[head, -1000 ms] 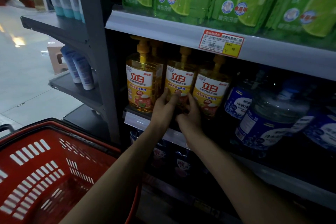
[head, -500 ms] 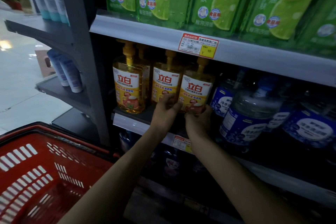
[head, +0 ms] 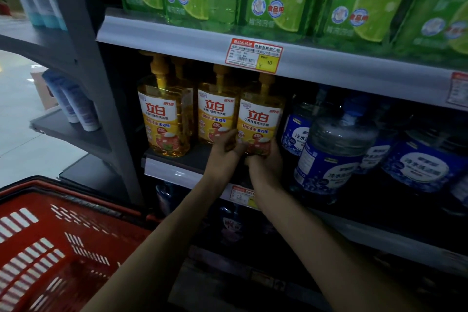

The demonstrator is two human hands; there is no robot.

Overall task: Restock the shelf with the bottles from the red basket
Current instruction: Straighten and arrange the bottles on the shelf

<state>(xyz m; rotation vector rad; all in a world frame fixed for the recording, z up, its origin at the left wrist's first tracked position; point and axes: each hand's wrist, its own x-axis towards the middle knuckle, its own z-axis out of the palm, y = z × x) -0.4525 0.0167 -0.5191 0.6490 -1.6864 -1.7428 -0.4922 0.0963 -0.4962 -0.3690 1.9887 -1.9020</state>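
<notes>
While shelved, yellow bottle [head: 259, 119] sits between both hands.

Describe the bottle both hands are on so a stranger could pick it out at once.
Find the middle shelf, under the green packs. Three yellow pump bottles stand at its left end, beside blue-labelled water jugs. It is the rightmost yellow bottle, next to the jugs, with the left hand and right hand at its base.

Three yellow pump bottles [head: 259, 119] stand in front, the rightmost gripped by two hands [head: 266, 162]; right of the grip, about four blue jugs [head: 331, 157]; lower left, one red basket [head: 50, 248].
</notes>
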